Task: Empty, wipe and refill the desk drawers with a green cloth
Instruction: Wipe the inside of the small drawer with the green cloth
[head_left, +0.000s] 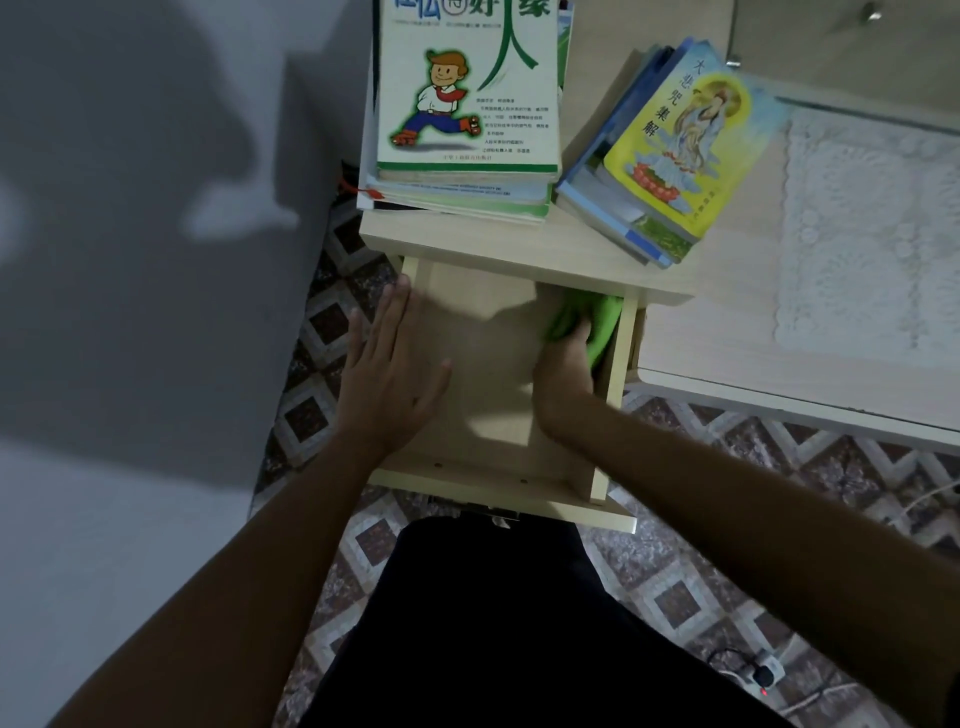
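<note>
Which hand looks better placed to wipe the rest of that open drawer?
The right hand: its grip already presses the green cloth inside the drawer. The left hand lies flat, steadying the drawer's left side.

1 drawer (470, 364), 1 green cloth (597, 322), 2 book stacks (467, 104), 2 hands (387, 374).

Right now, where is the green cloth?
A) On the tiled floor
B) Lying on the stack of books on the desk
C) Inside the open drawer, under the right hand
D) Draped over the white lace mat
C: the right hand presses the green cloth against the far right corner inside the open drawer.
</note>
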